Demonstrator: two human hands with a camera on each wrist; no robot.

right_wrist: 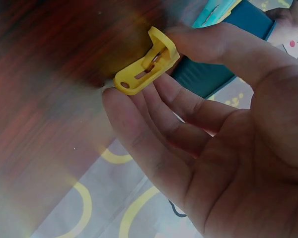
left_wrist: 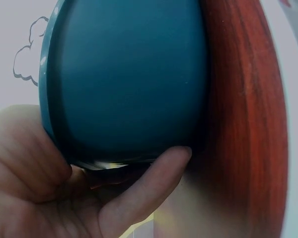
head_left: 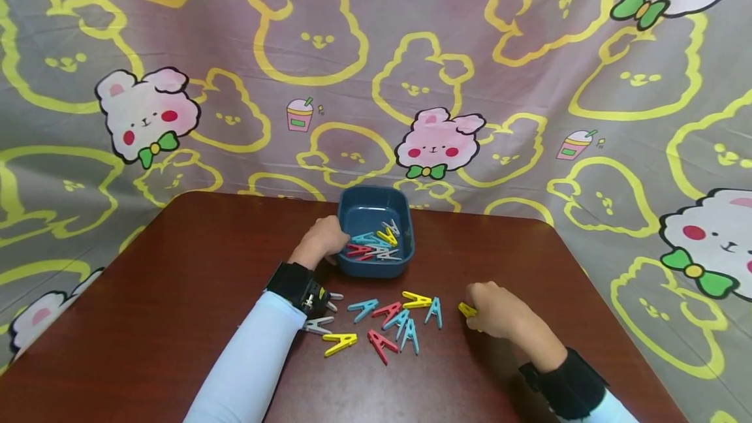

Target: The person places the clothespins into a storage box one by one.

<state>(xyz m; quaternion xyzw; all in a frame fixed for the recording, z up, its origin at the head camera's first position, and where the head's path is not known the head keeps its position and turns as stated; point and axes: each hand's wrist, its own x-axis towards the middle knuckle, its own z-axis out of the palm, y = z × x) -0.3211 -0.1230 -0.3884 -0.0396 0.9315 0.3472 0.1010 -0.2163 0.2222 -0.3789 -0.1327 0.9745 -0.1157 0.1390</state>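
Note:
My left hand [head_left: 324, 239] grips the left side of a dark blue plastic bin [head_left: 376, 270]. In the left wrist view its thumb [left_wrist: 159, 181] lies along the bin's wall [left_wrist: 129, 84], and the rim sits in the crook of the hand. Inside the bin are several clothespins, among them a yellow clothespin [head_left: 387, 236]. My right hand [head_left: 496, 311], low over the table's right part, pinches another yellow clothespin [right_wrist: 146, 69] between thumb and fingers. Loose clothespins lie between the hands, the nearest to the right hand being a blue clothespin [head_left: 434, 313].
Several blue, red, yellow and white clothespins lie on the brown table [head_left: 194, 292] in front of the bin, with a red clothespin [head_left: 382, 344] nearest me. A white clothespin [head_left: 319, 325] is partly under the left wrist. A cartoon-print cloth [head_left: 352, 31] hangs behind the table.

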